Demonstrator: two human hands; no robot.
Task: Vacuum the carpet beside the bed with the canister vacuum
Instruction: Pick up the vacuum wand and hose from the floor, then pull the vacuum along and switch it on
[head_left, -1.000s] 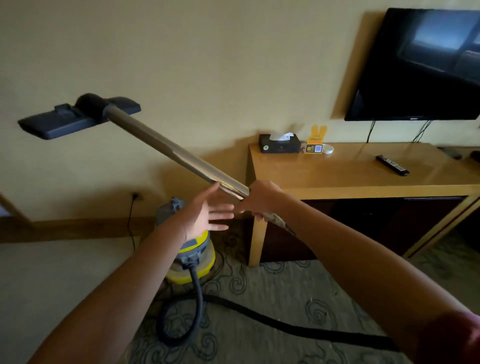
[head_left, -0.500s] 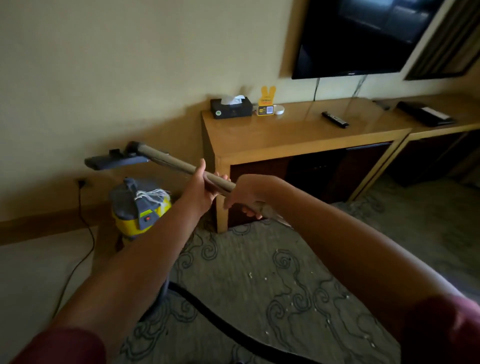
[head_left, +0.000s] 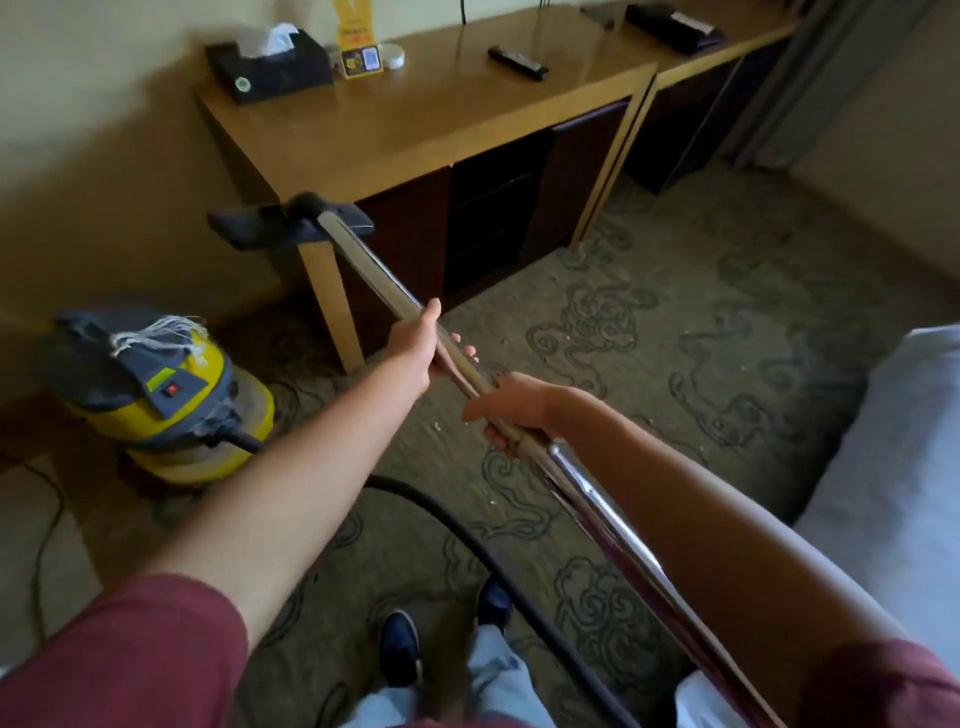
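A wooden desk (head_left: 415, 119) stands against the cream wall (head_left: 104, 78), with dark cabinet fronts (head_left: 488, 208) beneath its top. On the desk, near the wall, sits a black tissue box (head_left: 270, 67) with a white tissue sticking out; just beside it stands a small yellow card sign (head_left: 358, 57), and next to that a small white round object (head_left: 392, 54). A black remote control (head_left: 517, 62) lies farther along the top. A lower wooden side table (head_left: 727, 57) adjoins the desk and carries a dark flat item (head_left: 675, 28); a grey curtain (head_left: 810, 78) hangs beyond it

Wooden desk (head_left: 415, 119) against beige wall (head_left: 104, 78); dim, perhaps curtained.
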